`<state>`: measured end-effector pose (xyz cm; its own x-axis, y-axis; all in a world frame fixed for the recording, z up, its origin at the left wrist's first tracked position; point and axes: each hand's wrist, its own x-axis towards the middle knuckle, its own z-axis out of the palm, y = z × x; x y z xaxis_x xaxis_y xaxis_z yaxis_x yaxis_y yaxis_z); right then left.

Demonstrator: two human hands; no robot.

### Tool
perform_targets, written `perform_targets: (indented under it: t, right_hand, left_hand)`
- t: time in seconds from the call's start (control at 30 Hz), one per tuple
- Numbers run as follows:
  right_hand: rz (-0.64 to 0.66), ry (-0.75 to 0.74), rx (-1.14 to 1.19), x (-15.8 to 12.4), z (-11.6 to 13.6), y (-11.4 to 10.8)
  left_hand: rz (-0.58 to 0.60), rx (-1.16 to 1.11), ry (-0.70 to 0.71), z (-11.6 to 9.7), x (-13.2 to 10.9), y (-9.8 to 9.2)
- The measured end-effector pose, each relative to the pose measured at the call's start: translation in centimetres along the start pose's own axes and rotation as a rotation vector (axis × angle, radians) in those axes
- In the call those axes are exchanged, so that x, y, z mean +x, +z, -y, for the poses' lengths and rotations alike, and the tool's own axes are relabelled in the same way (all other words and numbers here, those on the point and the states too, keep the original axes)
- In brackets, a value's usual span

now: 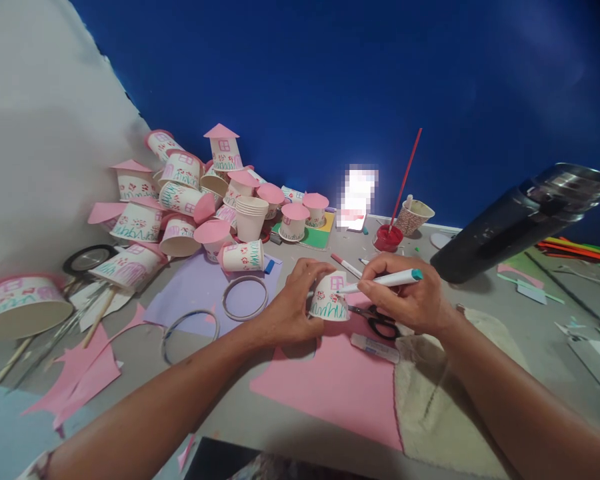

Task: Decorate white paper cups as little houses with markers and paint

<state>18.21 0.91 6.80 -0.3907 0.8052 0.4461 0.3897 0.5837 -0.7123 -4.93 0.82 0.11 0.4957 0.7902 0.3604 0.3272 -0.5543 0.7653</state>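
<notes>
A white paper cup [331, 303] is held upside down by my left hand [303, 300], whose fingers wrap its left side. It bears a pink window, red flowers and teal grass strokes. My right hand [410, 293] grips a white marker [390, 280] with a teal end; its tip touches or nearly touches the cup's front. Below the hands lies a sheet of pink paper [330, 393]. Black-handled scissors [383, 325] and a glue stick [375, 348] rest beneath my right hand.
Decorated cups with pink paper roofs [225, 150] are piled at the back left. Purple paper [180, 293] and tape rings [245, 298] lie left. A red paint pot [387, 238] holds a thin stick. A dark flask [510, 223] and a beige cloth [445, 400] are on the right.
</notes>
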Motion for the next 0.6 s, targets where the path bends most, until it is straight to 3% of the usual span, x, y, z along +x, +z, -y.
perform_targets:
  t: [0.23, 0.6]
  right_hand:
    - [-0.008, -0.025, -0.028, 0.2, -0.1, 0.1]
    - [-0.134, -0.006, -0.077, 0.1, 0.0, -1.1]
  left_hand:
    - [0.004, -0.028, -0.014, 0.2, 0.0, 0.1]
    - [-0.036, -0.111, -0.105, 0.2, 0.2, 0.0]
